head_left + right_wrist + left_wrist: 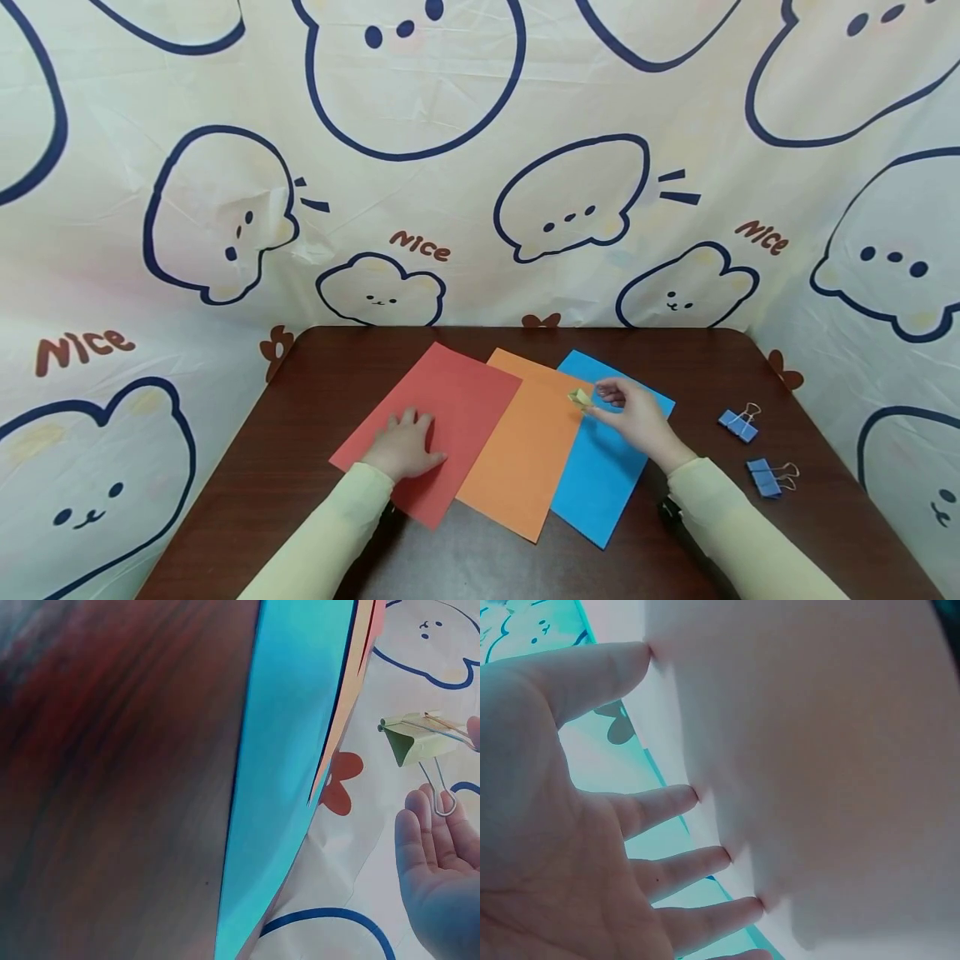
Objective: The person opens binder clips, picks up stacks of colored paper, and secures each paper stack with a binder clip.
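Observation:
My left hand (402,444) rests with spread fingers on a red sheet of paper (468,400). The left wrist view shows the fingertips (682,796) touching the paper's surface. My right hand (637,421) holds a yellow-green binder clip (420,742) above the sheets, near the top right of an orange sheet (510,467). In the right wrist view one wire handle is by the thumb at the frame edge, and the other touches the fingers. A blue sheet (600,483) lies under the right hand, partly covered by the orange one, which the red one overlaps.
Two blue binder clips (738,425) (765,479) lie on the dark wooden table (277,483) to the right. A pale cloth (465,200) printed with cartoon bears hangs behind and beside the table.

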Tool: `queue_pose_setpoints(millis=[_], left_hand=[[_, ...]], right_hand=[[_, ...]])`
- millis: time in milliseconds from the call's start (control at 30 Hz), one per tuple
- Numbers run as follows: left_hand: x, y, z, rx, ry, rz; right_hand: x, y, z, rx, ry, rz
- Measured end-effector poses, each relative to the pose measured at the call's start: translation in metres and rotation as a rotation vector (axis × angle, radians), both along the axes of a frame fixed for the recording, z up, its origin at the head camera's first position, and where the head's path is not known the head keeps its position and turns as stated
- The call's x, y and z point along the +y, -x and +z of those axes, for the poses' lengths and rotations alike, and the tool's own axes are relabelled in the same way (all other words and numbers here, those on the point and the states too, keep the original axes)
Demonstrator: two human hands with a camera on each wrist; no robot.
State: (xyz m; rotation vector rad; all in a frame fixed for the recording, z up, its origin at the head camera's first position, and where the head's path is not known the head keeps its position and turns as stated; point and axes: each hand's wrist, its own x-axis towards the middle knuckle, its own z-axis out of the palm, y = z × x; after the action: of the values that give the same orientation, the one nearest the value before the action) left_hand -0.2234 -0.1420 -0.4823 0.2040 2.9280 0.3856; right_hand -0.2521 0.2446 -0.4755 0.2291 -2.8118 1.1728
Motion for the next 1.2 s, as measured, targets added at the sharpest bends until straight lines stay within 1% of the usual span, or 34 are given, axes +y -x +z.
queue_pose_setpoints(millis=[233,500,700,867,1033,1100,1200], left_hand=[[0.001,0.001,0.0,0.015,-0.007,0.006],[0.001,0.005,0.0,0.035,-0.019,0.005],[-0.001,0.009,0.003,0.049,-0.06,-0.003],[-0.006,0.012,0.005,0.047,-0.098,0.013],[-0.014,0.017,0.005,0.043,-0.088,0.04],[-0.018,0.02,0.006,0.054,-0.08,0.036],[-0.023,0.022,0.008,0.059,-0.084,0.054]], right_hand=[[-0.003,0.001,-0.001,0.036,-0.022,0.011],[-0.009,-0.001,-0.001,0.071,-0.047,0.027],[-0.014,-0.004,0.0,0.107,-0.064,0.04],[-0.016,-0.007,0.0,0.12,-0.096,0.036],[-0.019,-0.009,0.002,0.137,-0.147,0.043],[-0.021,-0.011,0.003,0.142,-0.164,0.047],[-0.024,-0.013,0.003,0.158,-0.187,0.051]])
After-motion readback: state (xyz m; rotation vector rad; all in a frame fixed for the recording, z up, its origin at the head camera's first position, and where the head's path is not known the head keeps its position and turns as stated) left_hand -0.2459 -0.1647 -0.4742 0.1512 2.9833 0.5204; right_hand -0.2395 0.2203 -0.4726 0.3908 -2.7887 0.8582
